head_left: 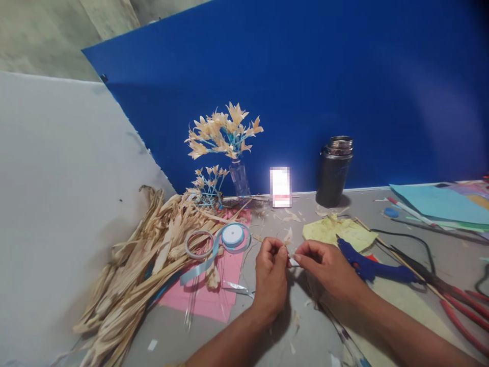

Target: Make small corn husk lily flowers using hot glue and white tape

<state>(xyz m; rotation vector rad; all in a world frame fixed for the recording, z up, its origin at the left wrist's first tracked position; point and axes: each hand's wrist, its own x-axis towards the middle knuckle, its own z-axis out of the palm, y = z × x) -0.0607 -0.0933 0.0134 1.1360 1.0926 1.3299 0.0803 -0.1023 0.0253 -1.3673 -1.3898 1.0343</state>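
My left hand (270, 275) is closed in a pinch, with a pale dried-husk flower (289, 236) rising just above its fingertips. The flower's stem is hidden by the fingers. Close beside it, my right hand (324, 265) pinches a small white strip (294, 262), and the fingertips of both hands nearly meet. What the strip is made of I cannot make out. Left of my hands lie scissors (236, 288) and a roll of light blue ribbon (233, 236) on pink paper (225, 309). A blue glue gun (372, 262) rests just right of my right hand.
A pile of dried husks (126, 285) covers the left. Husk flowers (221, 130) stand in a clear bottle (239, 179) at the back, near a lit phone (280, 187) and a dark flask (333, 176). Red-handled cutters (458, 303) and blue paper (443, 204) lie at right.
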